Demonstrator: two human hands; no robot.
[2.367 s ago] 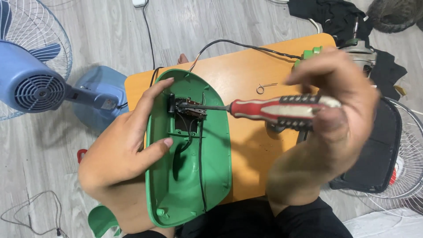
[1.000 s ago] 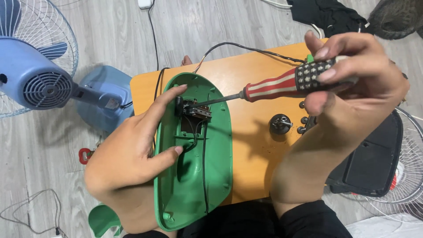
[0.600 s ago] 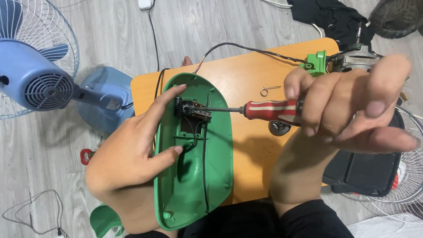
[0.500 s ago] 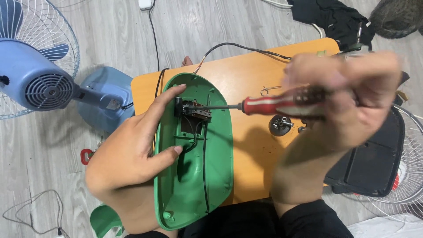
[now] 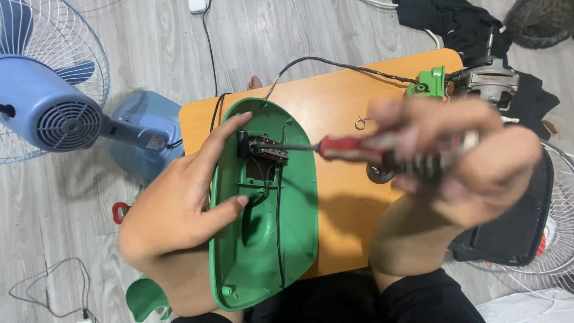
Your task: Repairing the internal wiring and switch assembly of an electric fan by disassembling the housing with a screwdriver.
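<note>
My left hand (image 5: 179, 206) grips the left rim of a green plastic fan base shell (image 5: 281, 239), held hollow side up over an orange table (image 5: 335, 113). Inside the shell sits a dark switch block (image 5: 263, 149) with black wires. My right hand (image 5: 454, 155), blurred by motion, is shut on a screwdriver (image 5: 353, 148) with a red and black handle. Its metal tip rests on the switch block.
A blue fan (image 5: 54, 113) with a wire guard stands on the floor at left. On the table's far right lie a green part (image 5: 427, 84) and a grey motor (image 5: 487, 81). A small wire ring (image 5: 360, 122) lies on the table. Another fan guard (image 5: 559, 227) lies at right.
My right hand has kept shifting and turning around the screwdriver handle while the tip stays on the switch block. My left hand and the green shell have barely moved.
</note>
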